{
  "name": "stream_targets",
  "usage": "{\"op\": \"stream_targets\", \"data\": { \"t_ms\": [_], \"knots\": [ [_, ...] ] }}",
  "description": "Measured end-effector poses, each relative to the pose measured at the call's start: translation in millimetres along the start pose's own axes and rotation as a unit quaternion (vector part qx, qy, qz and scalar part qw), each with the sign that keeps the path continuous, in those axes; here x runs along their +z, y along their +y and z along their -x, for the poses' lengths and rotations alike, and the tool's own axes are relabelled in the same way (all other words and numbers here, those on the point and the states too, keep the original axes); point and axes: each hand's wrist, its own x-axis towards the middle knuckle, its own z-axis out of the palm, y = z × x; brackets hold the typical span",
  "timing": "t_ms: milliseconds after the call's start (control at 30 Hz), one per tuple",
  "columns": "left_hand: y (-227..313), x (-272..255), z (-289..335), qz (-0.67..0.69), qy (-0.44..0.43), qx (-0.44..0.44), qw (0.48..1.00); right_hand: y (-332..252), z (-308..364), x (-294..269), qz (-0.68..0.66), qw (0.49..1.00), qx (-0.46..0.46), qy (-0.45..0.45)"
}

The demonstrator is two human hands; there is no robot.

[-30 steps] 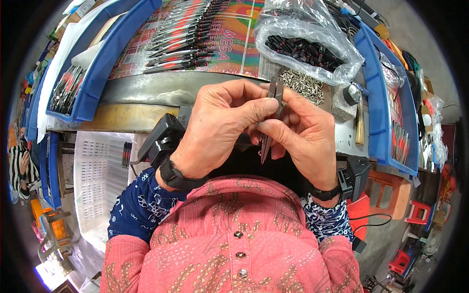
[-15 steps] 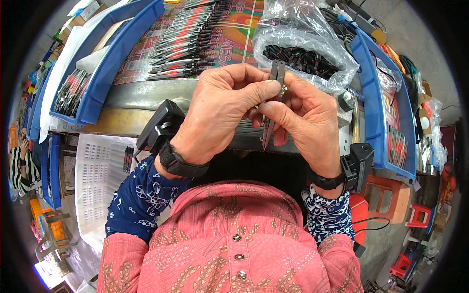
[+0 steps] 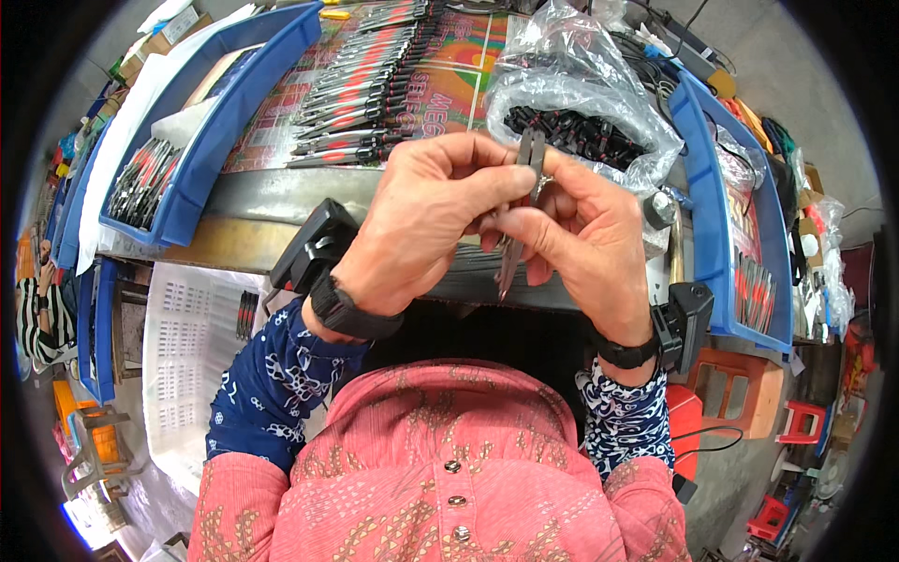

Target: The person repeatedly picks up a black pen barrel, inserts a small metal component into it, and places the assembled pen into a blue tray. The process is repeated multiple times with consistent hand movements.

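Observation:
Above the near edge of the workbench, my left hand (image 3: pixel 426 220) and my right hand (image 3: pixel 596 245) meet around a slim dark metal piece (image 3: pixel 531 150). Two narrow prongs stick up from between the fingers, and a pointed end hangs below them. The middle of the piece is mostly covered, so its exact kind cannot be told. My left thumb and fingers pinch its upper part. My right thumb and curled fingers close on it from the other side. Beyond my hands lies a long row of slim silver, black and red pieces (image 3: pixel 351 103).
An open clear plastic bag (image 3: pixel 646 103) of small black parts lies behind my right hand. Blue trays stand left (image 3: pixel 192 201) and right (image 3: pixel 716 253), holding similar slim pieces. A white plastic basket (image 3: pixel 178 375) sits below the bench. At far left a person's striped sleeve (image 3: pixel 33 318) shows.
The pointed lower end of the metal piece has swung slightly left. Both hands keep their grip, and the bench sits slightly lower in the picture.

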Motion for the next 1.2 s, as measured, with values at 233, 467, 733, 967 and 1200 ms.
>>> {"op": "stream_targets", "data": {
  "t_ms": [233,467,733,967,1200],
  "knots": [
    [5,-10,24,-0.032,-0.125,-0.132,0.983,0,15,-17,-0.103,0.994,0.018,-0.013],
    [-6,-10,34,-0.052,-0.121,-0.102,0.986,11,32,-13,-0.14,0.99,0.023,-0.011],
    [-21,10,42,-0.22,0.003,0.098,0.971,25,31,2,-0.084,0.992,-0.048,0.075],
    [-26,3,37,-0.4,0.041,0.233,0.886,23,24,-1,-0.028,0.998,-0.025,0.049],
    [-22,-10,37,-0.442,0.04,0.25,0.86,13,-15,-69,0.401,0.895,-0.129,0.144]
  ]
}}
